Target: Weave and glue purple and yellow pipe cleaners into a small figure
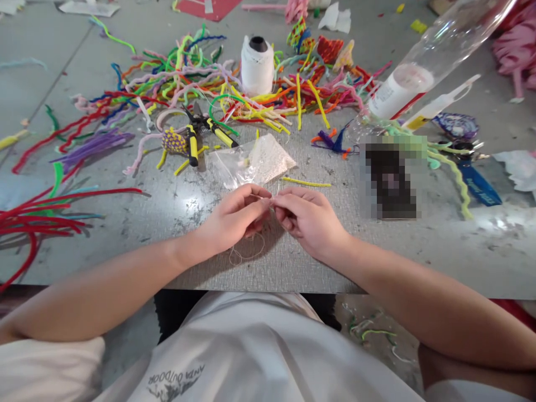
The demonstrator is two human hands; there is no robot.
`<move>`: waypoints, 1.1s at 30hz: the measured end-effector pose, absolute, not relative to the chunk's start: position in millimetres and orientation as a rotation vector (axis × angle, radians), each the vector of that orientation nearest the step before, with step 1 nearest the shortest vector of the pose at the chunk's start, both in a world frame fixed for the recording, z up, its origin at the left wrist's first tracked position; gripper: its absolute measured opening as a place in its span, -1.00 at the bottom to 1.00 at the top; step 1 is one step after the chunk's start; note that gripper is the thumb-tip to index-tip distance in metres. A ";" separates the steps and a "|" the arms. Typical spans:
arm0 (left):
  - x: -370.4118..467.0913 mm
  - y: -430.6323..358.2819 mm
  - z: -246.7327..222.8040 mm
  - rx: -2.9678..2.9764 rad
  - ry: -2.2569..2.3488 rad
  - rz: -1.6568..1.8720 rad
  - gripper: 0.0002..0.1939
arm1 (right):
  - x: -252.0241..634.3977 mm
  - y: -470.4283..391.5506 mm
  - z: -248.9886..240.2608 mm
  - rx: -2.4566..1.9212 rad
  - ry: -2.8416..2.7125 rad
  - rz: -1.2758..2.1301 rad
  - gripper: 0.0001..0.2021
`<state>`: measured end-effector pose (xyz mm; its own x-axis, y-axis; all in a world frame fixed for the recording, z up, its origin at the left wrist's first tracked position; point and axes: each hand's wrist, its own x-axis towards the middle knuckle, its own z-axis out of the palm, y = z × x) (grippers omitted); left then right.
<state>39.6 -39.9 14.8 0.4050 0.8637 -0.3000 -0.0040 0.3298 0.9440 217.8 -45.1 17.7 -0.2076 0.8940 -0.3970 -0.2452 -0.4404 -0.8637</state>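
My left hand (242, 213) and my right hand (307, 216) meet fingertip to fingertip just above the table's near part. Both are closed in a pinch on a thin pale thread (247, 258), whose loose loop hangs below the left fingers onto the table. Whatever else the fingertips may hold is too small to make out. Right beyond the hands lies a clear plastic bag (268, 161) with small whitish beads in it. A short yellow pipe cleaner (306, 182) rests just past my right hand.
Behind the bag, yellow-handled pliers (192, 146) lie near a white thread spool (257, 67) amid a heap of coloured pipe cleaners (176, 84). Red pipe cleaners (62, 215) spread at the left. A clear bottle (444, 50), a glue bottle (439, 106) and a pixelated dark object (391, 181) are on the right.
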 end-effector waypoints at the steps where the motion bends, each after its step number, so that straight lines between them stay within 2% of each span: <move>1: 39.2 -39.6 16.5 1.132 0.984 0.711 -0.77 | 217.5 -45.1 18.1 -1.188 -0.810 1.772 -0.79; 4: 37.0 -39.5 19.4 1.325 0.992 0.757 -0.73 | 215.4 -45.7 17.5 -1.068 -0.657 1.754 -0.88; 6: 34.9 -39.8 19.7 1.435 1.041 0.803 -0.73 | 213.9 -46.2 16.5 -0.991 -0.570 1.719 -0.87; 11: 30.3 -39.5 16.6 1.751 1.144 0.882 -0.84 | 215.1 -46.9 17.3 -0.912 -0.497 1.782 -0.68; 18: 27.5 -36.2 12.5 2.118 1.076 0.911 -0.83 | 217.4 -51.6 25.0 -0.823 -0.508 1.980 -0.43; 33: 21.8 -39.1 19.4 2.204 1.028 0.773 -0.90 | 211.3 -58.3 19.5 -0.676 -0.763 2.095 -0.32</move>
